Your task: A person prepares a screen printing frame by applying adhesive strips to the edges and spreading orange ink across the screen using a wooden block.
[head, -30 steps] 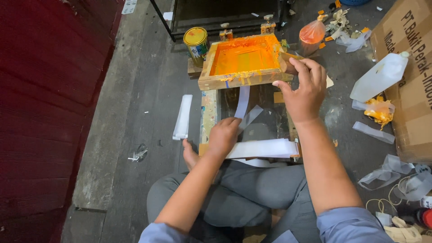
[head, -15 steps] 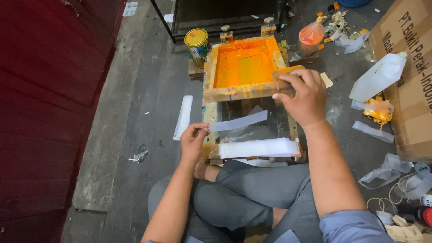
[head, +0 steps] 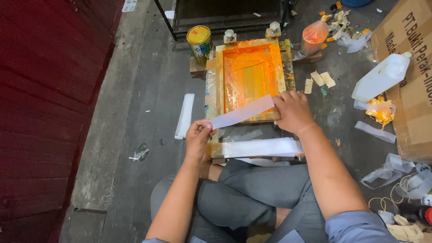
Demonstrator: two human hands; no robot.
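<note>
I am sitting cross-legged on the floor (head: 130, 117), both forearms reaching away from me. My left hand (head: 198, 139) is pinching the left end of a white strip (head: 240, 112) between thumb and fingers, wrist bent slightly up. My right hand (head: 292, 110) is gripping the strip's right end, fingers curled and knuckles up, resting against the near right corner of the frame (head: 249, 74). The strip is stretching slantwise between my hands, over the frame's near edge. The frame, smeared with orange ink, is lying on a wooden base in front of me, and a stack (head: 263, 147) of white strips is lying just near of it. The floor is grey concrete; a tin (head: 199, 42) is standing far left of the frame, a red wall (head: 40, 90) is running along the left, and a box (head: 411, 85) is sitting at the right
</note>
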